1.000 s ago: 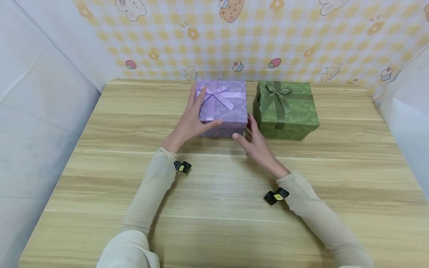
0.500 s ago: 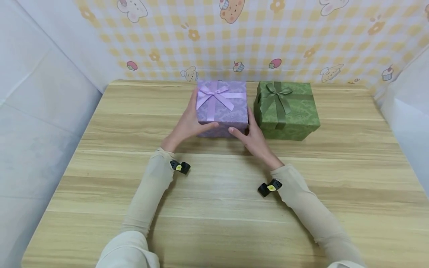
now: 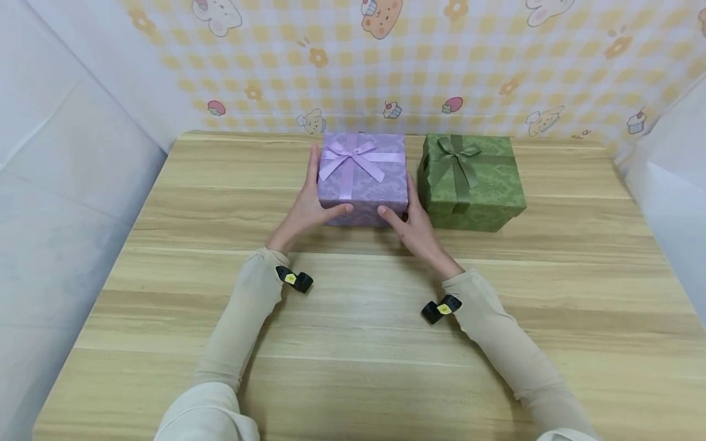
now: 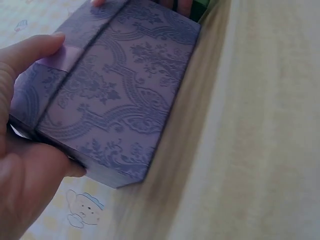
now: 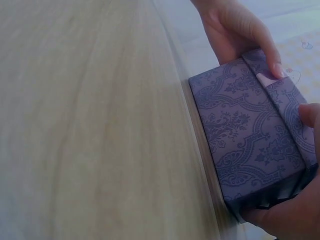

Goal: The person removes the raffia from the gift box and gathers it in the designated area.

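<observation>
A purple damask-patterned gift box (image 3: 364, 216) stands at the back of the table, its lid (image 3: 383, 187) tied with a lilac ribbon bow (image 3: 353, 158). My left hand (image 3: 300, 214) holds the lid at its left side, thumb across the front rim. A narrow gap shows under the lid's edge beside that hand in the left wrist view. On the right, my right hand (image 3: 417, 236) grips the lid's front right corner, its thumb on the rim and its fingers along the side. The right fingers are partly hidden by the box in the head view.
Close to the right of the purple box is a green gift box (image 3: 488, 184) with a green bow. Behind the wooden table (image 3: 358, 324) hangs a yellow checked cloth (image 3: 342, 73) with cartoon prints. White sheeting (image 3: 55, 202) borders the left side.
My left fingers have slid from the lid's top to its left side. My right hand has come in against the box's right side. The lid's left edge has shifted slightly left.
</observation>
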A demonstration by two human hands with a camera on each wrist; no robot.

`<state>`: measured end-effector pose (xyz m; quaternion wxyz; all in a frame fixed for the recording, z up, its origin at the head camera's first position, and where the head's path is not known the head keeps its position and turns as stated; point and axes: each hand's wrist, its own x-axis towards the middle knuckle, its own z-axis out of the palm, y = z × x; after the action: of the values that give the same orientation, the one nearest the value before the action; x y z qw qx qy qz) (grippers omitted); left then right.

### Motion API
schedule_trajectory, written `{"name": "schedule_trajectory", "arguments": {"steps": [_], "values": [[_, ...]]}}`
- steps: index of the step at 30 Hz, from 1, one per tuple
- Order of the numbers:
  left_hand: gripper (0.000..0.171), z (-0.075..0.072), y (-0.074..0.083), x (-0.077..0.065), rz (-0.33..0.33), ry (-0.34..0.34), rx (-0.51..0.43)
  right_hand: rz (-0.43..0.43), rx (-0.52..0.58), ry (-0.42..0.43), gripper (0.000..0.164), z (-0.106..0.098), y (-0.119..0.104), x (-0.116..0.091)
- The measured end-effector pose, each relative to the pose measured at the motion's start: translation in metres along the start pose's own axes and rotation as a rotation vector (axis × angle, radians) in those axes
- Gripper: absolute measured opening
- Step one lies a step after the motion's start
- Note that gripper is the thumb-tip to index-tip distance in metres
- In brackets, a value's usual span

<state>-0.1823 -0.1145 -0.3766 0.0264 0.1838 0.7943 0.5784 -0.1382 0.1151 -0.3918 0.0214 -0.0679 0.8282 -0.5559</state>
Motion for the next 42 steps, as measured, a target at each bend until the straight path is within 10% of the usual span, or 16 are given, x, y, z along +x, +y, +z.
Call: {"name": "schedule_trajectory", "arguments": {"steps": [10,19,33,42], "values": [[0.114,0.000,0.024,-0.012,-0.042,-0.021,-0.044,0.012,0.045,0.025,0.102,0.003,-0.011,0.001],[0.120,-0.002,-0.006,0.000,-0.071,-0.052,-0.003,0.014,0.088,0.014,0.109,-0.002,-0.035,-0.003],[0.125,-0.005,-0.007,-0.003,-0.096,-0.063,-0.015,-0.002,0.059,-0.007,0.111,-0.002,-0.035,-0.003],[0.117,-0.008,0.017,-0.007,-0.033,-0.117,-0.040,-0.042,0.057,-0.001,0.113,-0.002,-0.031,0.001]]}}
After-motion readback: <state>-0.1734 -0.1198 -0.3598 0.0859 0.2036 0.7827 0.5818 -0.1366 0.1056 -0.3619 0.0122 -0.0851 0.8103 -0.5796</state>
